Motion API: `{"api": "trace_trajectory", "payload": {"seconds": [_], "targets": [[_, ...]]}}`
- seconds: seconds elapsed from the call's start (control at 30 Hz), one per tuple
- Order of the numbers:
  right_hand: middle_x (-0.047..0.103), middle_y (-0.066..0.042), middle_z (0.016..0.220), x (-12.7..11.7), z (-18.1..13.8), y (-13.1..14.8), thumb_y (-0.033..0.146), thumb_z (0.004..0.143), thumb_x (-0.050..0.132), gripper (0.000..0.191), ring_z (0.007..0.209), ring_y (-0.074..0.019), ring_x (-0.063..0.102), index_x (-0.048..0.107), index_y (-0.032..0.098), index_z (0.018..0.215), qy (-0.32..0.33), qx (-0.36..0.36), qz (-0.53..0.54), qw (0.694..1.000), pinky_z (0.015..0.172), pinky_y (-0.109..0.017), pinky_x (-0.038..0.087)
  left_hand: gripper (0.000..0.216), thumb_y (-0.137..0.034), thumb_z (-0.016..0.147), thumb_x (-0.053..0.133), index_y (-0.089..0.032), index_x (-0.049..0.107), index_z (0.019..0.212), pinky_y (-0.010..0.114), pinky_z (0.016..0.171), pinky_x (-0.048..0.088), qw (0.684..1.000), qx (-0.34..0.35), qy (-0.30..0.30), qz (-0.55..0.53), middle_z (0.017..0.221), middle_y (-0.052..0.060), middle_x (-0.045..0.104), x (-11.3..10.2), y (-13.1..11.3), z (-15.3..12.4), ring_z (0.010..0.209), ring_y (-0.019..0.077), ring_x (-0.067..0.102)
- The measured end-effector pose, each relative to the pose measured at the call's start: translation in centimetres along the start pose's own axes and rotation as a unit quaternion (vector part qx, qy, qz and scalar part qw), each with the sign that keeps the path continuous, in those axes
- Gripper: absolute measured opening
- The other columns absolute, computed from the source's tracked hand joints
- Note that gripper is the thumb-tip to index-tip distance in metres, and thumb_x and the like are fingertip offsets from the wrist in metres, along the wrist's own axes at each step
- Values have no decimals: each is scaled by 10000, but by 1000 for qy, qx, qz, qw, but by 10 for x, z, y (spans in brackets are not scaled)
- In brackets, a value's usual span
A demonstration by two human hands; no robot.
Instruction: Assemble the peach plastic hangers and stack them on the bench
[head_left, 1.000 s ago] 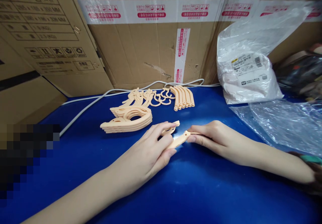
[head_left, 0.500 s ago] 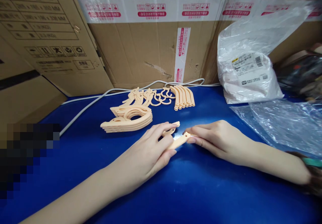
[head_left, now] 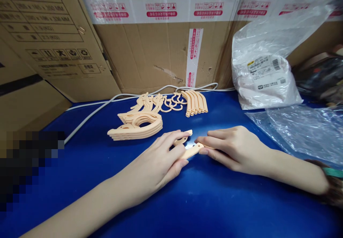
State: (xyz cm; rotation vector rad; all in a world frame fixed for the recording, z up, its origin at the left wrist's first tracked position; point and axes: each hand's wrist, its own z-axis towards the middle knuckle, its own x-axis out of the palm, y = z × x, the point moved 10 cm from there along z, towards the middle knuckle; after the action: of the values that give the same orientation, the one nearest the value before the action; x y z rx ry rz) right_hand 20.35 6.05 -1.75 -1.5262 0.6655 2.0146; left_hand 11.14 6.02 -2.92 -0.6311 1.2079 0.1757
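My left hand [head_left: 163, 156] is closed on a beige plastic hanger body [head_left: 191, 151], gripping it between thumb and fingers low over the blue table. One end of the piece, with a small hole, points right, and another end [head_left: 189, 132] shows past my fingertips. My right hand [head_left: 233, 148] pinches a beige hanger arm [head_left: 208, 146] mostly hidden by its fingers; its end meets the holed end of the hanger body. Whether the two are joined, I cannot tell. Left of them lies a stack of beige hanger pieces [head_left: 138, 133].
Behind lie slim curved pieces [head_left: 147, 102], several hooks [head_left: 173, 104] and a row of hanger arms [head_left: 195, 103]. A grey cable [head_left: 107, 101] runs along the cardboard boxes [head_left: 160, 52]. At right are a white plastic bag [head_left: 265, 74] and clear plastic film [head_left: 300, 134].
My right hand has shifted slightly, and the end of the hanger arm now lies closer against the holed end of the hanger body. My left hand is almost still.
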Motion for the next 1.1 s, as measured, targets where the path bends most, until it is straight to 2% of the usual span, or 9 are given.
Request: {"api": "trace_trajectory", "payload": {"seconds": [0.2,0.5,0.8,1.1], "targets": [[647,-55,762,-1,-1,0,357,1013,326,407,626,-142,596,674,150,1036,-7,-4,17,1000,562,-274,351,267,-253,998,366,-159,550,1166,386,1132,338,1000,5,7,8,1438,120,417,1,-2,0,1352,227,362],[601,-18,713,0,-3,3,333,1002,367,350,606,-124,561,665,161,1062,-25,-28,-5,999,575,-258,355,220,-264,1003,357,-163,552,1007,371,1131,337,999,13,20,25,1446,117,401,4,0,0,1367,217,331],[526,18,618,-6,-3,7,346,967,441,304,518,-112,478,687,168,974,-54,-42,-16,998,528,-264,310,187,-259,991,390,-186,557,1033,426,1123,344,999,24,31,21,1467,100,377,7,0,0,1369,238,328],[519,21,606,-7,-3,7,356,964,444,307,512,-106,461,691,176,936,-63,-47,-17,997,524,-262,301,181,-258,991,393,-186,558,1011,409,1119,351,999,25,33,20,1437,101,408,6,-2,1,1353,231,360]]}}
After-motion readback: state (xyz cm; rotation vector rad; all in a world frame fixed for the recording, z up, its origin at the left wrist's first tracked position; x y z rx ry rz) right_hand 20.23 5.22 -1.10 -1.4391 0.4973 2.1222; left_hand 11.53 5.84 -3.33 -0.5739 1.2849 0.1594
